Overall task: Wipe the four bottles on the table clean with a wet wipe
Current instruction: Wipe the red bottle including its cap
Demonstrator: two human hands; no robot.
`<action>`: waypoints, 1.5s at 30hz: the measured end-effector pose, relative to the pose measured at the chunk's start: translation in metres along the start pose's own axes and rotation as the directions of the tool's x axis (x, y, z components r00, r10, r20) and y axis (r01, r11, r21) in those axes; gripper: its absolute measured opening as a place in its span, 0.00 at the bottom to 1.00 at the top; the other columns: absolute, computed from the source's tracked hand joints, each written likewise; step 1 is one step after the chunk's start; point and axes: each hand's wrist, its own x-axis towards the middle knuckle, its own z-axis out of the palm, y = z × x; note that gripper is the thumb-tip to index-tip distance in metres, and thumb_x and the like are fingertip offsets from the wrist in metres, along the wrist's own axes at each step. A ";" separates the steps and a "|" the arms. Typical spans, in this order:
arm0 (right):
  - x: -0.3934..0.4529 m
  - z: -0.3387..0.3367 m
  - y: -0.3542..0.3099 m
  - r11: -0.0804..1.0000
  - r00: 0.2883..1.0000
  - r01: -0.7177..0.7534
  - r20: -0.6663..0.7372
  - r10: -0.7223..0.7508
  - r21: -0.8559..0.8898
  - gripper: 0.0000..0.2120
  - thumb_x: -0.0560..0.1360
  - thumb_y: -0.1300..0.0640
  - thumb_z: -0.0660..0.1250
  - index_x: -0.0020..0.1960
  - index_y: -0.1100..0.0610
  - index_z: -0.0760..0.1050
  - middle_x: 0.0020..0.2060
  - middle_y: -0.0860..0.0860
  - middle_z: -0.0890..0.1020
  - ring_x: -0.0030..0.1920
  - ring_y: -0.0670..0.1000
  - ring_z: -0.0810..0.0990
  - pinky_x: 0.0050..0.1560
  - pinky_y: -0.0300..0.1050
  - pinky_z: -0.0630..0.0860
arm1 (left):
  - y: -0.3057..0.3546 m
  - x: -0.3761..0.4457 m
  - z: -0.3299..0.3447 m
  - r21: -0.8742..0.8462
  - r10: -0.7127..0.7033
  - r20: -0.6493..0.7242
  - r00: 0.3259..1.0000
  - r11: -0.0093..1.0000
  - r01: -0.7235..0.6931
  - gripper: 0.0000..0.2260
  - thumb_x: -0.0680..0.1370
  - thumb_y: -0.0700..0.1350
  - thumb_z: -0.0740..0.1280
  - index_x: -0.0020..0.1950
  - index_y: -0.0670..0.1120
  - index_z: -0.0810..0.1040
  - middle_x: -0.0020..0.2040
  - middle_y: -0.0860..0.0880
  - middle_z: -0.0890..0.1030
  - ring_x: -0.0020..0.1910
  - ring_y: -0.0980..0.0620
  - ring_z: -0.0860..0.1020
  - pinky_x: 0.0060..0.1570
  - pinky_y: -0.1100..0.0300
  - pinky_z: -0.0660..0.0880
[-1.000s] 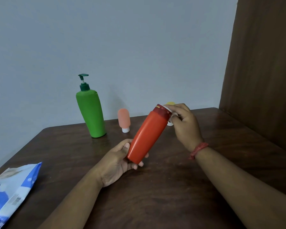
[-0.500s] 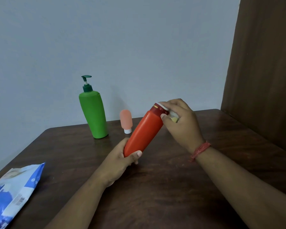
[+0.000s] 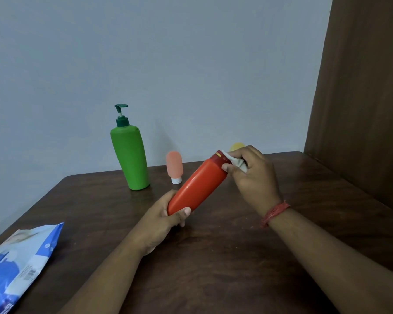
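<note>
Orange bottle (image 3: 196,185): tilted, cap end far-right and up, base near-left.
Left hand (image 3: 161,220): grips base.
Right hand (image 3: 252,177): pinches wet wipe (image 3: 235,160) at cap.
Table (image 3: 213,268): dark wood; grey wall.

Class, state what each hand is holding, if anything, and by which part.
Left hand grips the orange bottle at its base end. Right hand pinches a bunched white wipe against the bottle's cap end.

The red bottle (image 3: 197,184) and green bottle (image 3: 129,157) look like smooth, slightly glossy plastic. The counter (image 3: 213,257) shows dark wood grain; the wipe pack (image 3: 18,261) is shiny film.
</note>
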 end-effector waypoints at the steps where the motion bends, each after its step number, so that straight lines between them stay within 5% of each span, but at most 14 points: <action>1: 0.000 0.000 -0.001 0.999 0.999 0.032 0.014 -0.032 0.004 0.11 0.74 0.64 0.74 0.54 0.55 0.81 0.49 0.47 0.80 0.52 0.38 0.77 0.51 0.31 0.75 | 0.000 0.000 0.001 -0.008 -0.002 0.003 1.000 1.000 0.002 0.22 0.74 0.54 0.72 0.66 0.54 0.73 0.53 0.40 0.81 0.41 0.52 0.78 0.48 0.57 0.74; 5: -0.001 0.000 -0.006 0.990 0.978 0.085 0.180 -0.105 0.114 0.24 0.77 0.68 0.69 0.71 0.52 0.75 0.65 0.47 0.78 0.67 0.42 0.74 0.67 0.36 0.71 | 0.000 0.001 0.000 -0.056 -0.003 0.005 1.000 0.998 0.004 0.24 0.74 0.53 0.72 0.68 0.53 0.72 0.50 0.47 0.84 0.40 0.51 0.78 0.44 0.59 0.75; 9: 0.003 0.000 0.000 0.986 0.960 -0.009 0.277 -0.037 0.164 0.25 0.78 0.62 0.70 0.72 0.47 0.73 0.68 0.44 0.76 0.70 0.44 0.72 0.70 0.49 0.73 | -0.001 0.002 -0.002 -0.030 -0.008 0.019 1.000 1.000 0.008 0.24 0.74 0.53 0.72 0.68 0.51 0.72 0.52 0.41 0.82 0.41 0.51 0.78 0.44 0.59 0.75; 13: -0.003 0.001 0.000 0.996 0.995 -0.004 0.100 -0.005 0.091 0.18 0.74 0.63 0.74 0.62 0.53 0.79 0.55 0.45 0.80 0.56 0.40 0.78 0.56 0.36 0.78 | -0.002 0.002 -0.003 0.001 -0.019 0.042 0.999 1.000 0.019 0.22 0.74 0.53 0.72 0.67 0.52 0.73 0.54 0.39 0.82 0.41 0.51 0.78 0.46 0.58 0.75; 16: -0.003 0.001 0.001 0.999 0.999 0.033 0.039 -0.033 0.001 0.13 0.72 0.60 0.76 0.55 0.54 0.79 0.49 0.47 0.78 0.50 0.39 0.76 0.48 0.30 0.72 | -0.003 0.002 -0.003 -0.005 -0.025 0.039 0.999 1.000 0.025 0.23 0.74 0.54 0.72 0.67 0.52 0.73 0.54 0.41 0.82 0.41 0.52 0.79 0.46 0.59 0.75; 22: 0.004 -0.004 0.000 0.979 0.954 -0.015 0.295 -0.046 0.203 0.21 0.79 0.62 0.69 0.71 0.51 0.74 0.64 0.46 0.77 0.67 0.46 0.75 0.64 0.40 0.75 | -0.002 0.003 -0.001 -0.024 -0.030 0.043 0.999 0.999 0.031 0.21 0.77 0.50 0.71 0.68 0.52 0.72 0.54 0.42 0.83 0.41 0.52 0.79 0.46 0.60 0.76; 29: 0.001 -0.003 0.003 0.999 0.996 0.034 0.080 -0.035 0.017 0.11 0.72 0.60 0.76 0.51 0.54 0.78 0.46 0.46 0.78 0.47 0.42 0.77 0.46 0.35 0.74 | -0.004 0.003 -0.003 -0.016 -0.033 0.054 0.998 0.999 0.034 0.23 0.75 0.53 0.73 0.68 0.52 0.72 0.54 0.43 0.83 0.41 0.51 0.79 0.48 0.57 0.76; 33: 0.008 -0.007 0.000 0.991 0.968 0.117 0.215 -0.129 0.071 0.16 0.76 0.60 0.72 0.63 0.53 0.77 0.58 0.45 0.79 0.61 0.45 0.77 0.60 0.41 0.76 | -0.004 0.003 -0.002 -0.034 -0.030 0.063 0.998 0.999 0.032 0.21 0.77 0.49 0.72 0.69 0.51 0.71 0.54 0.42 0.83 0.42 0.51 0.79 0.47 0.59 0.76; 37: 0.008 -0.010 -0.001 0.988 0.930 0.040 0.356 -0.092 0.151 0.22 0.79 0.62 0.69 0.71 0.52 0.73 0.66 0.44 0.77 0.68 0.41 0.72 0.67 0.32 0.69 | -0.003 0.003 -0.002 -0.030 -0.039 0.072 0.997 0.999 0.041 0.22 0.76 0.50 0.72 0.68 0.53 0.72 0.53 0.43 0.84 0.42 0.52 0.79 0.49 0.58 0.76; 42: -0.001 -0.004 0.000 0.993 0.993 -0.026 0.120 0.012 0.118 0.14 0.72 0.64 0.75 0.56 0.53 0.81 0.51 0.43 0.82 0.53 0.39 0.79 0.52 0.33 0.76 | -0.003 0.002 -0.003 -0.059 -0.037 0.067 0.997 0.997 0.041 0.20 0.77 0.50 0.73 0.67 0.51 0.73 0.52 0.42 0.84 0.40 0.50 0.78 0.46 0.58 0.77; 45: 0.000 -0.002 -0.001 1.000 0.999 0.018 0.049 -0.018 -0.003 0.11 0.70 0.59 0.78 0.44 0.53 0.75 0.41 0.44 0.77 0.44 0.43 0.76 0.41 0.36 0.73 | -0.003 0.002 -0.004 -0.114 -0.037 0.059 0.998 0.992 0.043 0.24 0.74 0.52 0.73 0.67 0.50 0.73 0.51 0.42 0.84 0.40 0.49 0.77 0.44 0.58 0.76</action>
